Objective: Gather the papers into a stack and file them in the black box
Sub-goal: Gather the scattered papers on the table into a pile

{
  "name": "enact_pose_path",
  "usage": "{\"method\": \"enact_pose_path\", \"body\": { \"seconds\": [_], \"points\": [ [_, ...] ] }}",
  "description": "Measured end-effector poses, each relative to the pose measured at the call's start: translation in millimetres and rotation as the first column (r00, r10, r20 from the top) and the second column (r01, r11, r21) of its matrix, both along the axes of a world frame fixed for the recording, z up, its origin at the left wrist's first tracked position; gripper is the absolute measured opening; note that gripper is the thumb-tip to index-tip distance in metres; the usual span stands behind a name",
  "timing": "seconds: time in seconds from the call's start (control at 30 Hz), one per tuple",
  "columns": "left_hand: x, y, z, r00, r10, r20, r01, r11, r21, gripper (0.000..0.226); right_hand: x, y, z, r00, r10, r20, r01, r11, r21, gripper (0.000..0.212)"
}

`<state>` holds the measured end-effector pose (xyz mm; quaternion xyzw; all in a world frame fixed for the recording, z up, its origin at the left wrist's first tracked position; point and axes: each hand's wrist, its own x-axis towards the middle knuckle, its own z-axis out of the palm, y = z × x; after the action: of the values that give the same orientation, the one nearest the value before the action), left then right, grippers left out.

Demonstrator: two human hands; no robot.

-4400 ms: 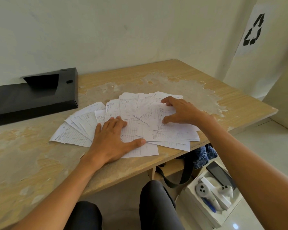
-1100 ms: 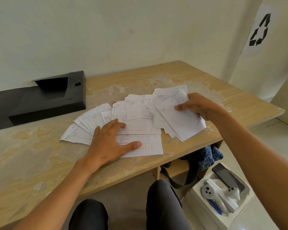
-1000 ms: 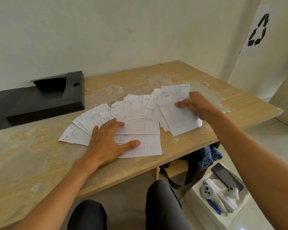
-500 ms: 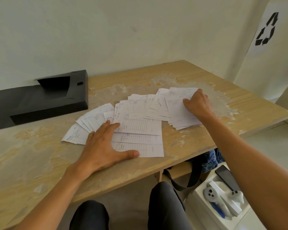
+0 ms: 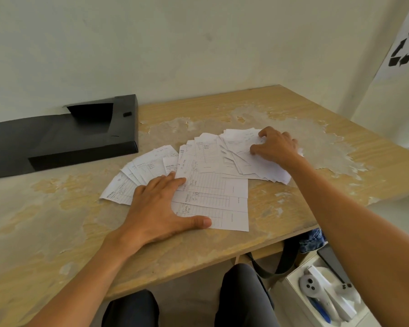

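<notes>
Papers [image 5: 210, 185]: fanned across the surface [image 5: 57, 220], not yet stacked.
Left hand [image 5: 158, 208]: grip spread flat, pinning the near sheets against sliding.
Right hand [image 5: 273, 147]: fingers curled onto the far bunch, likely to rake it inward.
Black box [image 5: 57, 140]: open, well left, awaiting the stack.

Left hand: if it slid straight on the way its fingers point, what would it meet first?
The left hand lies flat, fingers aimed up and right across the fanned papers. It would likely ride over more sheets first; the black box sits off to the left of that line.
</notes>
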<state>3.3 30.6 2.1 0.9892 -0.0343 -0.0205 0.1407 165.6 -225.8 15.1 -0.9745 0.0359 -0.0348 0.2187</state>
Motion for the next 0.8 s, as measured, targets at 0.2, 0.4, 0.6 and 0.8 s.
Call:
{"method": "enact_pose_path", "body": {
  "seconds": [0.2, 0.4, 0.6, 0.8],
  "points": [
    [1, 1, 1, 1.000, -0.017, 0.010, 0.017, 1.000, 0.001, 0.121, 10, 3, 5, 0.997, 0.054, -0.047, -0.054, 0.999, 0.005, 0.065],
    [3, 2, 0, 0.999, -0.011, 0.030, 0.012, 1.000, -0.005, 0.121, 18, 13, 9, 0.939, 0.326, -0.108, -0.298, 0.930, 0.213, 0.056],
    [3, 3, -3, 0.999, -0.013, 0.048, 0.013, 1.000, -0.004, 0.120, 26, 22, 13, 0.880, 0.445, -0.164, -0.369, 0.860, 0.351, 0.055],
    [4, 3, -5, 0.998, -0.008, 0.056, 0.008, 1.000, 0.000, 0.120, 23, 26, 12, 0.910, 0.413, -0.040, -0.411, 0.911, 0.039, 0.071]
  ]
}}
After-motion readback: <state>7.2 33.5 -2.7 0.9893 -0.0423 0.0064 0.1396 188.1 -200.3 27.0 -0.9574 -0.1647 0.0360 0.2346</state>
